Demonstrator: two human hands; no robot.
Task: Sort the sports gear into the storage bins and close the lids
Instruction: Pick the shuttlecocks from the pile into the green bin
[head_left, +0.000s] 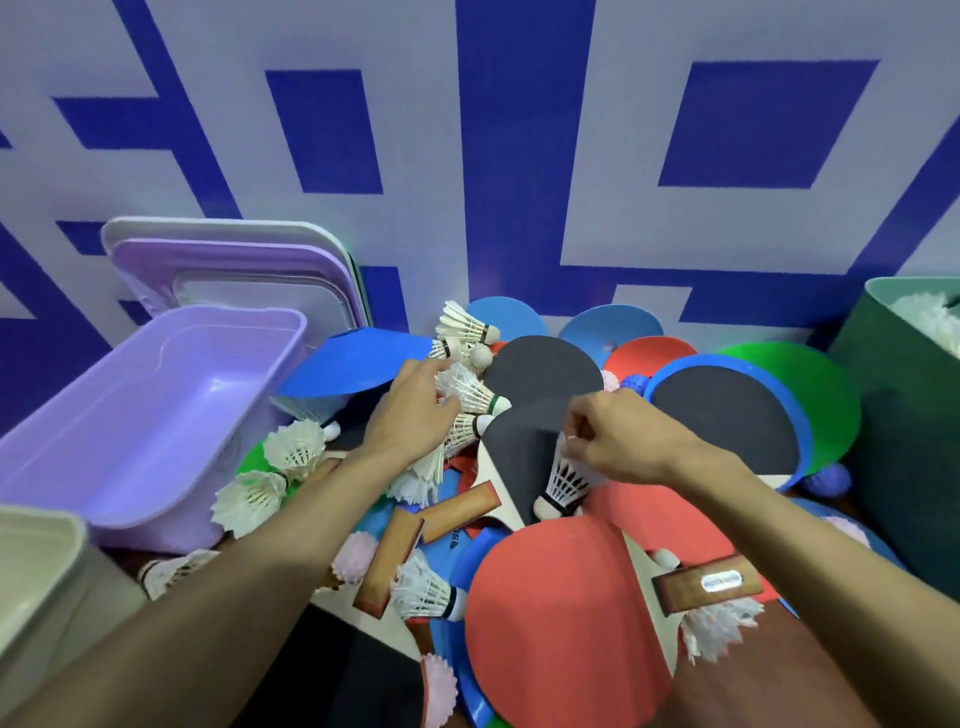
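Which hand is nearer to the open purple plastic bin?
Left. The left hand grips white feather shuttlecocks just right of the open purple plastic bin; the right hand pinches another white shuttlecock farther right, above a black rubber paddle.

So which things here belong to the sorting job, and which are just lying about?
Job: shuttlecocks, some held in left hand and right hand; red paddle, pink spiky ball, green disc, purple bin, green bin, stacked lids.
Just there: blue-patterned wall.
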